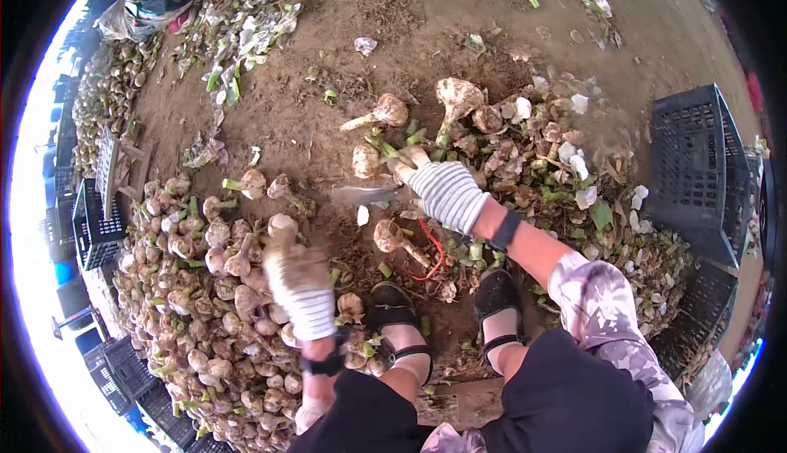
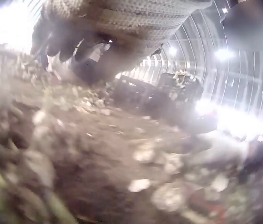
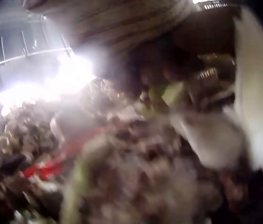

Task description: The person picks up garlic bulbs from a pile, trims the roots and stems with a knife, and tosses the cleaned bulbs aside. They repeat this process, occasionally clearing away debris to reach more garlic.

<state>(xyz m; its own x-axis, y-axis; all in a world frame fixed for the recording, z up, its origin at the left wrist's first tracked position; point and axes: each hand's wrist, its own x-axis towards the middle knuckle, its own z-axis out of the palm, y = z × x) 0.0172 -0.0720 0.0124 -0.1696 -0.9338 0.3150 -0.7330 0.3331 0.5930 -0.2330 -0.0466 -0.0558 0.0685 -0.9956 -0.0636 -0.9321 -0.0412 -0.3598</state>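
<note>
The left hand, too blurred to tell its grasp, could get cut if it strays near the knife the right hand grips

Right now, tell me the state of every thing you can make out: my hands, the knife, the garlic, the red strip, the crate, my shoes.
Left hand: gloved, motion-blurred; grip can't be told
Right hand: gloved, grip holding the knife
Knife: blade bare, pointing left
Garlic heap: loose, many stems cut short
Topmost bulb: lying, stem attached
Red strip: curved
Black crate: contents hidden
Shoes: both worn
</note>
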